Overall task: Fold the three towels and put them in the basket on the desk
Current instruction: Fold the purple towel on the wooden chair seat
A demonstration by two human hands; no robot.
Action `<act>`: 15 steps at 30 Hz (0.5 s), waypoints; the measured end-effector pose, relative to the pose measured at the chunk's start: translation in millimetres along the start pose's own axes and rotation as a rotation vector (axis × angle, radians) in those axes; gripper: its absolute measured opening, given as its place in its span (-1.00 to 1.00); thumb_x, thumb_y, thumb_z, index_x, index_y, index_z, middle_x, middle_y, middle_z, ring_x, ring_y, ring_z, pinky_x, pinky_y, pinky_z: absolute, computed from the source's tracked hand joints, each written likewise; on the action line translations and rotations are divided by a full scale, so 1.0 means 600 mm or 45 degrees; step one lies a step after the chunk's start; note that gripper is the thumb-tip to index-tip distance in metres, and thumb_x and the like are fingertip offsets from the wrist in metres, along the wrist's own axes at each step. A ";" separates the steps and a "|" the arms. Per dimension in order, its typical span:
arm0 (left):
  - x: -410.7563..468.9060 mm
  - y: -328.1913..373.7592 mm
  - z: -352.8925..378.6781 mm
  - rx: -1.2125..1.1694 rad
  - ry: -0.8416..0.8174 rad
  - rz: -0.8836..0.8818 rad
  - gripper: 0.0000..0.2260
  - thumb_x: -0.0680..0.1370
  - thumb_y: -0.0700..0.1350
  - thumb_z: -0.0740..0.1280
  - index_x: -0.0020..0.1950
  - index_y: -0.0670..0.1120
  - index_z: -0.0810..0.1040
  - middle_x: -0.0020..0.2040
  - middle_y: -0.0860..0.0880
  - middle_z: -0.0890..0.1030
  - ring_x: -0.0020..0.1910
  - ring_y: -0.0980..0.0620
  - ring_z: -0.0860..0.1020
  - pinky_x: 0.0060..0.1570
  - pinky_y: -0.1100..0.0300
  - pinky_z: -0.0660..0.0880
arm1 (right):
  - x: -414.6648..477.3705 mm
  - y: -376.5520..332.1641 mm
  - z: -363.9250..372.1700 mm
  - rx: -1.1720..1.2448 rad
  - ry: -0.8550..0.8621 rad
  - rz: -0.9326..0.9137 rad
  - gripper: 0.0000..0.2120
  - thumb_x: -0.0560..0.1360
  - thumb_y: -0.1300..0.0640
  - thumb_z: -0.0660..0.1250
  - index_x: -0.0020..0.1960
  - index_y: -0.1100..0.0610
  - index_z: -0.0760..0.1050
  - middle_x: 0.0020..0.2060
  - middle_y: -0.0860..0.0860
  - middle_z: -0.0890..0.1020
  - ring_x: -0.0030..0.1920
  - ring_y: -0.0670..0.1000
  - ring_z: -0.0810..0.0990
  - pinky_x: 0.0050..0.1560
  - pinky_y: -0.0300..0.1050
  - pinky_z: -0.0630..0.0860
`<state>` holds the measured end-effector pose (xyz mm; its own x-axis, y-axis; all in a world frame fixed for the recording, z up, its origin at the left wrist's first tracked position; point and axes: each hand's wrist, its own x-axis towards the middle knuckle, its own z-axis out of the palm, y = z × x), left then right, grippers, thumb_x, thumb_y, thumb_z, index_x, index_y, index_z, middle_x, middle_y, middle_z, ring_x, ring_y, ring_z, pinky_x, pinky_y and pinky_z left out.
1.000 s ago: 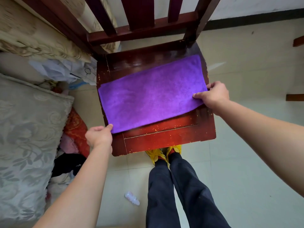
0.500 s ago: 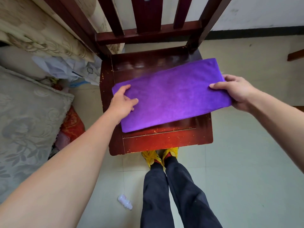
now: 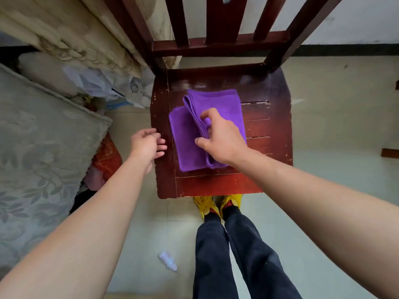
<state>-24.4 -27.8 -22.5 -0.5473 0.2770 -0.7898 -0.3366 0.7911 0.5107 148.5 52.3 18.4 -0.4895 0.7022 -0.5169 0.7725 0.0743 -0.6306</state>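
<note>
A purple towel (image 3: 190, 139) lies on the red wooden chair seat (image 3: 265, 126), folded over into a narrower stack with its right half laid across the left. My right hand (image 3: 220, 139) pinches the folded edge of the upper layers between thumb and fingers. My left hand (image 3: 146, 145) hovers at the seat's left edge beside the towel, fingers loosely curled, holding nothing. No basket or other towels are in view.
The chair back's slats (image 3: 220, 20) rise at the top. A grey patterned cushion (image 3: 38, 152) and piled cloth and bags (image 3: 101, 87) fill the left. A small plastic bottle (image 3: 168, 261) lies on the tiled floor. My legs and yellow shoes (image 3: 216, 203) stand before the chair.
The towel was spread flat and held at both ends; my right hand has brought its end over to the left, folding it. My left hand has let go and pulled off to the seat's edge.
</note>
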 end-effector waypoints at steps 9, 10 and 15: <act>-0.004 0.002 -0.030 0.028 0.047 0.060 -0.88 0.59 -0.28 0.20 0.05 -0.12 0.47 -0.28 -0.07 0.54 -0.41 0.06 0.50 -0.54 0.33 0.42 | 0.031 0.006 0.099 0.194 -0.197 0.175 -0.43 0.40 0.09 0.46 0.36 0.09 0.35 -0.17 0.08 0.66 -0.12 0.13 0.61 -0.02 0.01 0.54; -0.005 0.011 -0.020 0.036 0.044 0.117 -0.87 0.58 -0.30 0.20 0.03 -0.11 0.49 -0.29 -0.06 0.54 -0.42 0.07 0.49 -0.53 0.33 0.42 | 0.030 0.012 0.089 0.347 -0.130 0.207 -0.55 0.42 0.11 0.45 0.27 0.09 0.44 -0.23 0.05 0.65 -0.21 0.07 0.60 -0.07 0.00 0.56; -0.013 0.057 0.073 0.177 -0.243 0.310 -0.80 0.56 -0.33 0.18 0.01 -0.10 0.54 -0.30 -0.08 0.54 -0.43 0.08 0.47 -0.50 0.30 0.37 | 0.026 0.055 0.012 1.032 0.072 0.679 -0.94 0.52 0.23 0.33 -0.05 0.09 0.51 -0.25 0.06 0.63 -0.32 -0.05 0.64 -0.34 -0.24 0.53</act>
<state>1.8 20.9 -14.1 -0.4410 0.5537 -0.7063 -0.0987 0.7523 0.6514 163.3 60.4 -14.3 -0.1191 0.5370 -0.8351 0.3638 -0.7590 -0.5400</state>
